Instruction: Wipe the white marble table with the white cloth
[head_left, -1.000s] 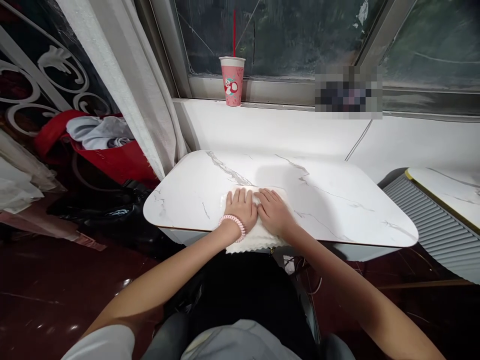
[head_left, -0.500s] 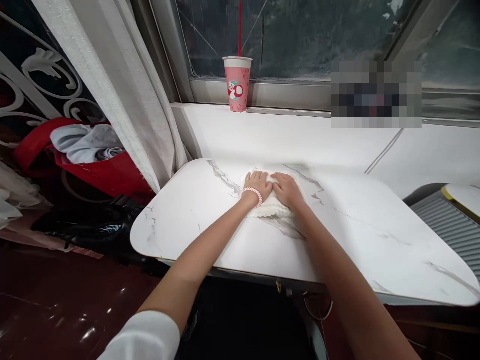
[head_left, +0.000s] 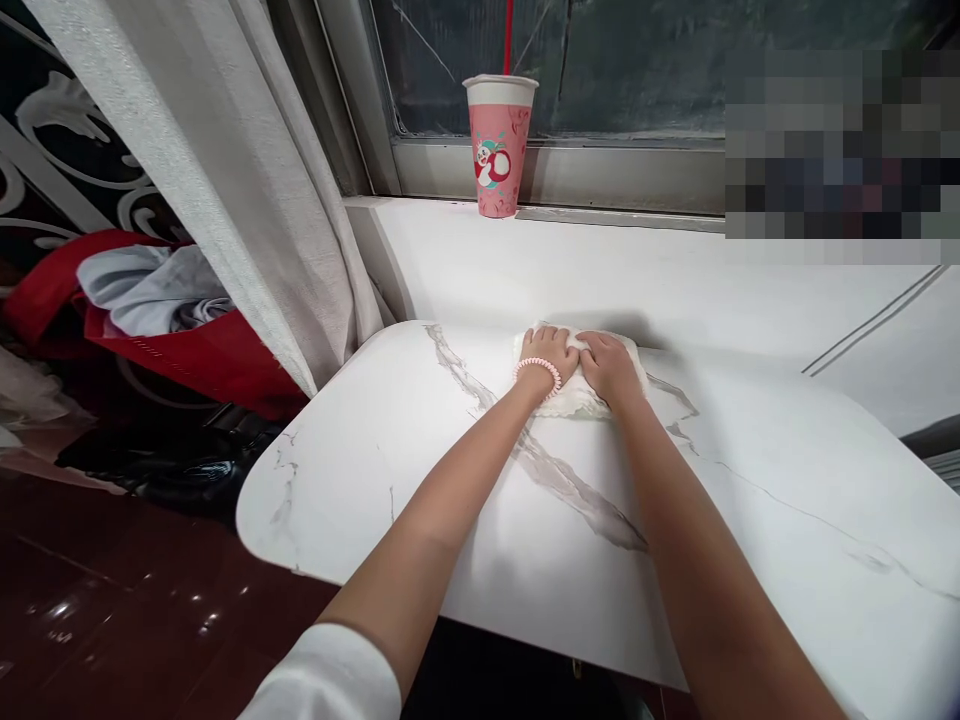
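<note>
Both my hands lie on a cream cloth with a wavy edge, spread near the back of the white marble-patterned table. My left hand, with a pink coil band on its wrist, rests flat with fingers outstretched over the cloth's left part. Beside it, my right hand presses the cloth's right part, palm down, its thumb side close to the left fingers. Its fingertips are only partly visible. The cloth under both palms is hidden.
A pink paper cup with a red straw stands on the window ledge behind the table. At the left hang a pale curtain and a red bag with grey cloth in it. The table meets a white wall panel at the back.
Both hands and the cloth have slid toward the back and right of the table, baring more of the grey vein. The view has come closer to the table.
</note>
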